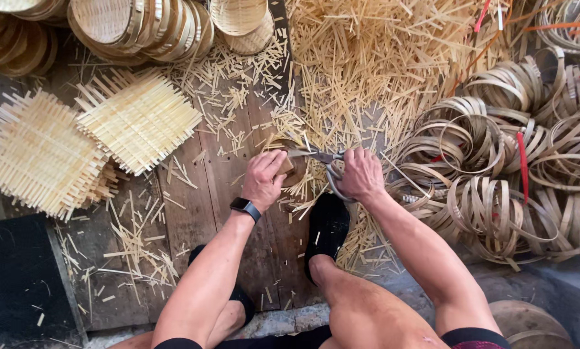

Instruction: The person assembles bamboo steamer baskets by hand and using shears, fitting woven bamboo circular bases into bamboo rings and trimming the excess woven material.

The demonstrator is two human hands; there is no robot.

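My left hand (264, 178) presses down on a small round bamboo basket (294, 169) resting on the wooden floor; most of the basket is hidden under the hand. My right hand (361, 173) grips the handles of metal scissors (322, 161), whose blades point left at the basket's rim beside my left fingers. A black watch sits on my left wrist. My black shoe (327, 226) is just below the hands.
Two stacks of square woven bamboo mats (138, 119) lie at left. Finished round baskets (141, 29) line the top. Cut bamboo slivers (367, 58) cover the floor ahead. Coiled bamboo strip rings (497, 168) pile up at right. A dark mat (15, 278) lies lower left.
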